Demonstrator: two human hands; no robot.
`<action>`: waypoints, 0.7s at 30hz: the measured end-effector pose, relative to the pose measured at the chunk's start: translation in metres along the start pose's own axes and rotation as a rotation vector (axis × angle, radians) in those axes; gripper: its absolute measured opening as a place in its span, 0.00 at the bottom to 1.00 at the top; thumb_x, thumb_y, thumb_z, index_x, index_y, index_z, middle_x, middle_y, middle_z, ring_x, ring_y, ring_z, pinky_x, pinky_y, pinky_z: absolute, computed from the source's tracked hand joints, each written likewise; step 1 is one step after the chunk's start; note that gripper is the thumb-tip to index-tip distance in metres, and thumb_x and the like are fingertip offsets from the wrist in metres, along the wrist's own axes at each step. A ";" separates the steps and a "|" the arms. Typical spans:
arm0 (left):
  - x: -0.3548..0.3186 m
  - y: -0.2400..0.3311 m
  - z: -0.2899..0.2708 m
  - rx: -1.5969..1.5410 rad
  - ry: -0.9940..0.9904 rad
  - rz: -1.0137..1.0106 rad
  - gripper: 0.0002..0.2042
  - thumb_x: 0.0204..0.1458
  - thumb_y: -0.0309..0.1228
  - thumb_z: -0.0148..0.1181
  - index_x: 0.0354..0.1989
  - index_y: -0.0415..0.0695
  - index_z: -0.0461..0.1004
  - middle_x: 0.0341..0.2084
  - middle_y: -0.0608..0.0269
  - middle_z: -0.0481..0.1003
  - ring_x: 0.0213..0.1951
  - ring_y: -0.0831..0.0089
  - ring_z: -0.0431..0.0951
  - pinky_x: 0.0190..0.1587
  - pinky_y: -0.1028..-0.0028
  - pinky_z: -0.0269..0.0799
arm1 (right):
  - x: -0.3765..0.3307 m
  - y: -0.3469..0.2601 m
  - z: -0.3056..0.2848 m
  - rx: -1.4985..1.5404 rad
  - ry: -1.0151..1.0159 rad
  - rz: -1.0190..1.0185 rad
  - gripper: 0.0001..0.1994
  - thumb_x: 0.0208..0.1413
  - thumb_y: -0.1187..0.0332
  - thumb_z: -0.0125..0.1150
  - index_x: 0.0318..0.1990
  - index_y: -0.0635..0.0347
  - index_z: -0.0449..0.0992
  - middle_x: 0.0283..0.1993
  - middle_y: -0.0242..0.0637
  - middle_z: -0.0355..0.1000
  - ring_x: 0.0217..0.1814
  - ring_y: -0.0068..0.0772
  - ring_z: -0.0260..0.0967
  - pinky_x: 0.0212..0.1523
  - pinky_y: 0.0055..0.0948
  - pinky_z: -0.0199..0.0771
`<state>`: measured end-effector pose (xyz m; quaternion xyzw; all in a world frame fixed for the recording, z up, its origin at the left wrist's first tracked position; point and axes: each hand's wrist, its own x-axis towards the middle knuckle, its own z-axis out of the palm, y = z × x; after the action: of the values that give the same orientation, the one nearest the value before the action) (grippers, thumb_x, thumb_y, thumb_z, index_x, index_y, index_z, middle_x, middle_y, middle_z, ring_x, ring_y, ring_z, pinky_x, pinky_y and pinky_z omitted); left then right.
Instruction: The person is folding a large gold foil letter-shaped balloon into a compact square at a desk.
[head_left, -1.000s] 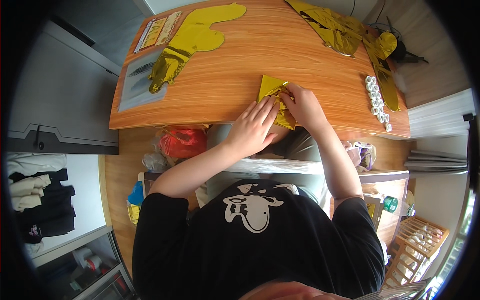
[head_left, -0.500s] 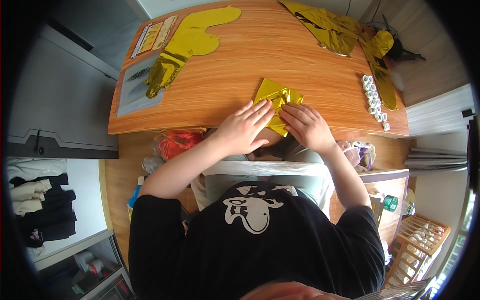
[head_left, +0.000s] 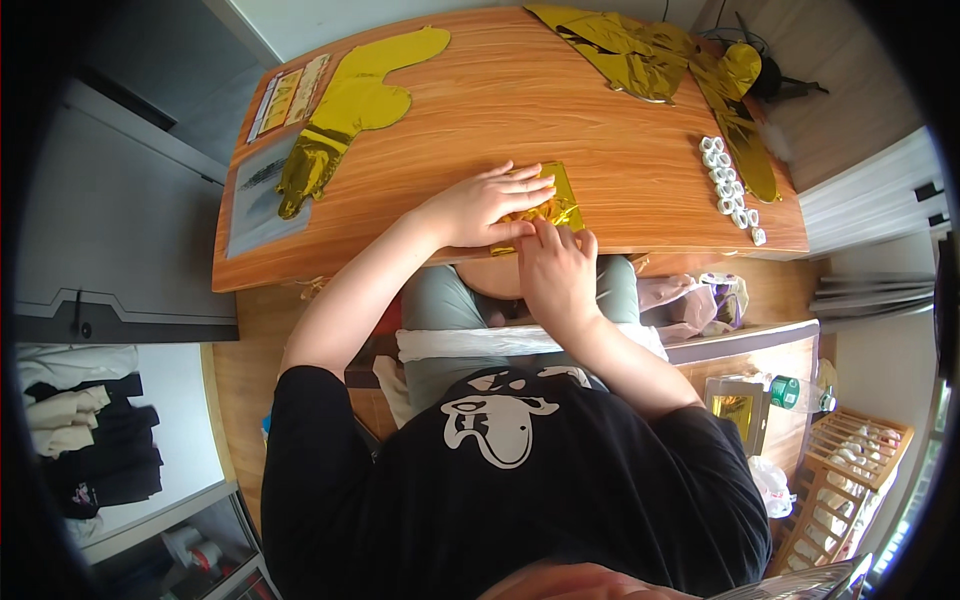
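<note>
A folded piece of gold foil [head_left: 556, 203] lies near the front edge of the wooden table [head_left: 480, 110]. My left hand [head_left: 485, 203] lies flat on its left part, fingers spread and pointing right. My right hand [head_left: 553, 268] reaches over the table's front edge, and its fingertips press on the foil's near side. Most of the foil is hidden under both hands.
A flat gold foil balloon [head_left: 348, 110] lies at the table's far left beside a printed card [head_left: 285, 95] and a grey sheet [head_left: 255, 190]. Crumpled gold foil [head_left: 640, 50] sits at the far right. A row of small white rolls [head_left: 730, 190] lies near the right edge.
The foil piece has been drawn toward the table's front edge and flattened. Both hands moved nearer with it, and my left hand now lies spread on top.
</note>
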<state>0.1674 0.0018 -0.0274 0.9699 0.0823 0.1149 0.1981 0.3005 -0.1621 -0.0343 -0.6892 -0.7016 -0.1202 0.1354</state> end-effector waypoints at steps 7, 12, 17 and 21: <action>0.002 -0.009 0.005 -0.050 -0.063 -0.005 0.42 0.56 0.64 0.54 0.74 0.49 0.61 0.74 0.59 0.59 0.76 0.57 0.52 0.76 0.48 0.44 | 0.020 0.047 -0.009 0.221 0.020 -0.247 0.08 0.60 0.67 0.61 0.46 0.52 0.74 0.34 0.31 0.74 0.41 0.34 0.75 0.50 0.38 0.67; 0.004 -0.006 0.001 -0.057 -0.061 -0.010 0.38 0.58 0.56 0.61 0.71 0.46 0.64 0.71 0.57 0.63 0.75 0.59 0.56 0.76 0.52 0.48 | 0.026 0.059 -0.011 0.273 0.080 -0.382 0.10 0.59 0.71 0.60 0.47 0.56 0.71 0.32 0.33 0.74 0.39 0.35 0.75 0.48 0.37 0.68; 0.002 -0.006 0.004 -0.087 -0.039 -0.059 0.31 0.61 0.44 0.62 0.71 0.48 0.65 0.71 0.60 0.65 0.75 0.60 0.57 0.76 0.54 0.49 | 0.035 0.063 0.001 0.405 0.161 -0.349 0.12 0.56 0.74 0.63 0.47 0.58 0.71 0.33 0.37 0.74 0.37 0.40 0.75 0.46 0.38 0.70; 0.005 -0.008 0.007 -0.112 -0.043 -0.084 0.24 0.65 0.36 0.56 0.69 0.50 0.67 0.70 0.62 0.65 0.74 0.61 0.58 0.76 0.54 0.50 | 0.033 0.060 -0.002 0.514 0.199 -0.289 0.11 0.56 0.74 0.65 0.46 0.57 0.73 0.34 0.38 0.75 0.38 0.42 0.75 0.44 0.38 0.71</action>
<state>0.1731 0.0080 -0.0359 0.9552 0.1121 0.0900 0.2586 0.3603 -0.1306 -0.0215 -0.5102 -0.7831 -0.0240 0.3547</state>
